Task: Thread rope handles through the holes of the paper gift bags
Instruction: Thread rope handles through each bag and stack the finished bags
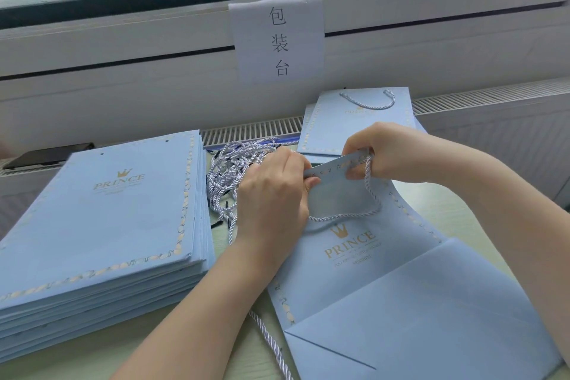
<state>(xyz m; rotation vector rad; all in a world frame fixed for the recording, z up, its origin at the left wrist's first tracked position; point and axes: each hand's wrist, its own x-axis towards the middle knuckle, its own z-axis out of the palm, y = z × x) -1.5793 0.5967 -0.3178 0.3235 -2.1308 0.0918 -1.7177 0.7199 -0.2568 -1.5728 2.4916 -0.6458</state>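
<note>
Lying flat at the lower right of the frame, a light blue paper gift bag (401,281) has its top edge lifted and bent toward the camera by both hands. At centre, the left hand (274,194) curls its fingers over the left end of that raised edge and grips it, while the right hand (376,151), just right of centre, pinches the right end together with a white twisted rope handle (367,194). This rope hangs from the right fingers, loops down across the bag face above the gold crown print and runs back under the left hand; whether its far end already sits in a hole is hard to tell, as the hand covers it. Behind the left hand, mid-frame, sits a tangled heap of loose ropes (234,170). A tall stack of unthreaded bags (101,225) fills the left side of the frame. At upper right of centre lie finished bags (348,126) with a rope fitted on top. A paper sign (277,37) hangs below the window at top centre.
</note>
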